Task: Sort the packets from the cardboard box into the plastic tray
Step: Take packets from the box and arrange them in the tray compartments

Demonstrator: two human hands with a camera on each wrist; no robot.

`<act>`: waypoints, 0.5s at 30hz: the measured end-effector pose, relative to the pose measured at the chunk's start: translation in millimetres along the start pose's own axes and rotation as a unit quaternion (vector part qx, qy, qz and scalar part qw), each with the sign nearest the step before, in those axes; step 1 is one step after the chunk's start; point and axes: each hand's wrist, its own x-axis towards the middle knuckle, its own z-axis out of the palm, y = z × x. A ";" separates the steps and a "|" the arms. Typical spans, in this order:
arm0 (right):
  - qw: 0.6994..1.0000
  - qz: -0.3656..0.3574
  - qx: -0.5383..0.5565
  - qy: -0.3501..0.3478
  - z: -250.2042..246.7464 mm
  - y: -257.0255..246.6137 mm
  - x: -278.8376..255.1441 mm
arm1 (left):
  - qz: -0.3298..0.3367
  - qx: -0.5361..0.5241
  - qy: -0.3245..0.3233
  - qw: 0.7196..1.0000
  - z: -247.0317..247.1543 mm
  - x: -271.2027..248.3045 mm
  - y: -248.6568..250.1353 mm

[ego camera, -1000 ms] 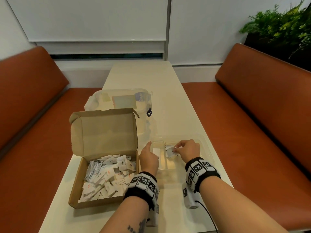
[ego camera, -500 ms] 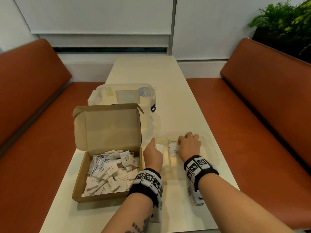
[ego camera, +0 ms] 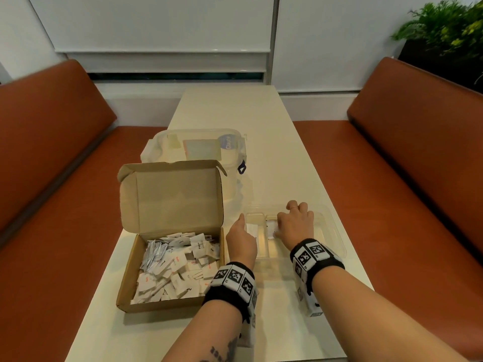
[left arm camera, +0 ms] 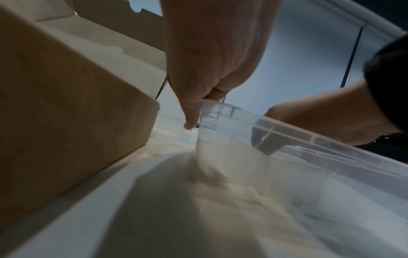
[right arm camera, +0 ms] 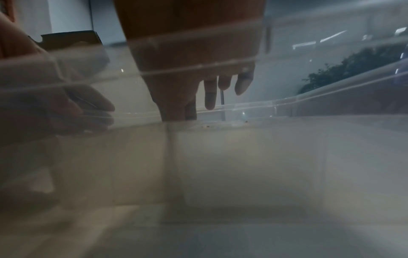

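The open cardboard box [ego camera: 128, 280] at the table's left holds several small white packets [ego camera: 180, 265]. Right of it sits the clear plastic tray [ego camera: 337, 239], divided into compartments. My left hand [ego camera: 241, 239] grips the tray's left wall, thumb outside and fingers curled over the rim [left arm camera: 212, 103]. My right hand [ego camera: 295, 223] reaches down inside the tray with its fingers [right arm camera: 209, 97] straight. One white packet [ego camera: 271, 227] lies on the tray floor beside that hand's thumb. Another packet [ego camera: 252, 228] lies in the leftmost compartment.
The box's lid [ego camera: 175, 194] stands upright at its far side. A lidded clear container [ego camera: 201, 147] sits behind it on the cream table [ego camera: 274, 152]. Orange benches [ego camera: 52, 178] [ego camera: 418, 178] flank the table, and a plant [ego camera: 444, 30] stands at the back right.
My right hand, which pinched a packet above the tray, has gone down into a compartment and its fingers have straightened. The left hand has stayed on the tray's left wall.
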 end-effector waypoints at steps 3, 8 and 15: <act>1.000 0.012 0.022 -0.003 -2.4 0.1 -1.1 | -0.005 -0.009 0.001 1.000 -0.5 -0.9 1.8; 0.987 0.048 0.145 0.054 -18.0 -11.8 -5.8 | -0.023 -0.044 -0.002 0.999 -4.9 -0.8 5.3; 0.936 0.030 0.335 0.105 -62.2 -64.2 -23.1 | 0.038 -0.063 0.080 0.994 -36.6 -1.8 15.4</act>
